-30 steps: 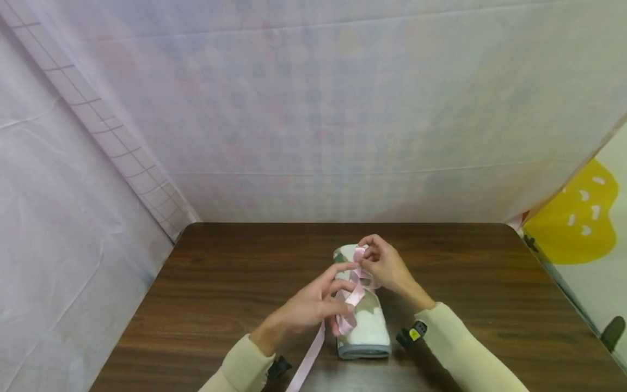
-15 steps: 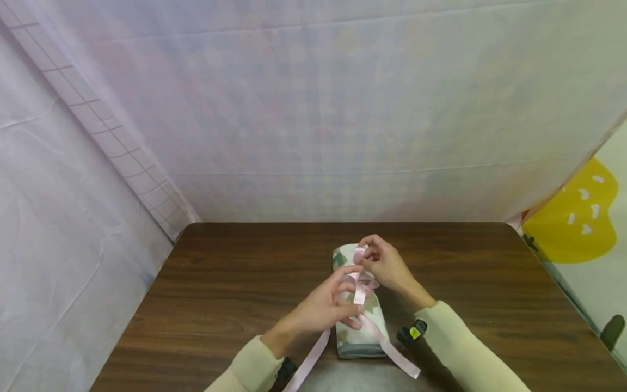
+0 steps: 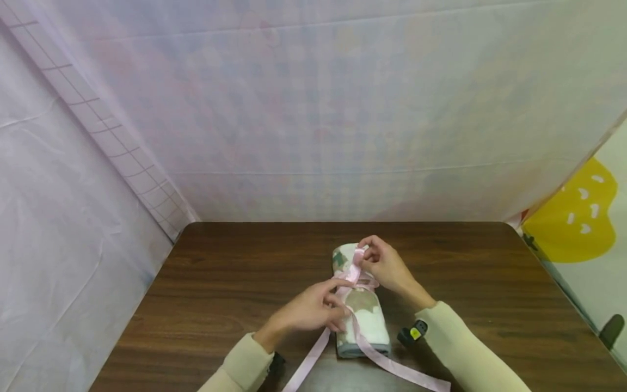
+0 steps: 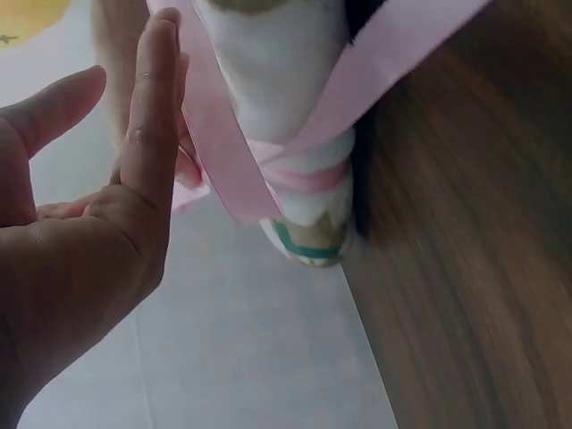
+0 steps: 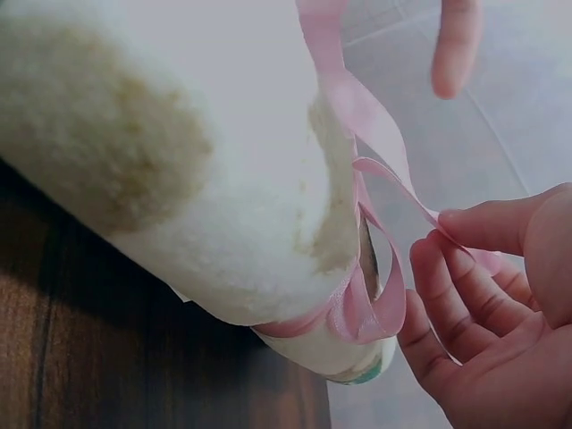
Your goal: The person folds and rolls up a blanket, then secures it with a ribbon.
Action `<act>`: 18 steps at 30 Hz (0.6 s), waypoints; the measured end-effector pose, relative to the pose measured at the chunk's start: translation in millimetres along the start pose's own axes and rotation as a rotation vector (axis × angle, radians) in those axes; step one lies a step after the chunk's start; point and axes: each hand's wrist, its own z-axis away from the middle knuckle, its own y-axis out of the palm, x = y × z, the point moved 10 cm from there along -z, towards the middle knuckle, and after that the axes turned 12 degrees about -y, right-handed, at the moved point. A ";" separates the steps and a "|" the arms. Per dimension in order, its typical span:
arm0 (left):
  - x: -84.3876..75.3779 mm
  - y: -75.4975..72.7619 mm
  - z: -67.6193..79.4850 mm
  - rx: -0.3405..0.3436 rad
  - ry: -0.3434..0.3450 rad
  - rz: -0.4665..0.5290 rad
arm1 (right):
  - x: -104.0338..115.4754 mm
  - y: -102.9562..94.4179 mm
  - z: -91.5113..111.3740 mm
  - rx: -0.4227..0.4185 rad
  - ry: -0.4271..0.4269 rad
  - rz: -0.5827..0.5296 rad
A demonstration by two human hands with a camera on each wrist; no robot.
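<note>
A rolled fleece towel (image 3: pixel 362 313) lies mid-tabletop (image 3: pixel 490 283), soft and light. The right hand (image 3: pixel 384 267) pinches a loop of slippery pink ribbon (image 3: pixel 354 275) over it; the left hand (image 3: pixel 308 311), fingers seemingly straight, touches the ribbon beside the knot

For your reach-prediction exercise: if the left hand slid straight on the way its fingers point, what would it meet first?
Most likely the pink ribbon crossing the rolled towel. The left hand points at it, fingertips about touching already, with the towel just behind. Depth is unclear.
</note>
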 end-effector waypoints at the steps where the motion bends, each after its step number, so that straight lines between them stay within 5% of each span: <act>1: 0.1 -2.4 -0.8 -0.011 -0.001 -0.016 | 0.4 0.1 0.2 0.000 -0.002 0.000; 8: -10.8 -28.4 -12.1 -0.166 0.082 -0.093 | 4.5 1.8 1.1 0.022 -0.039 -0.002; 18: -28.4 -56.7 -26.6 -0.394 0.144 -0.079 | 17.0 11.6 2.1 0.066 -0.055 -0.043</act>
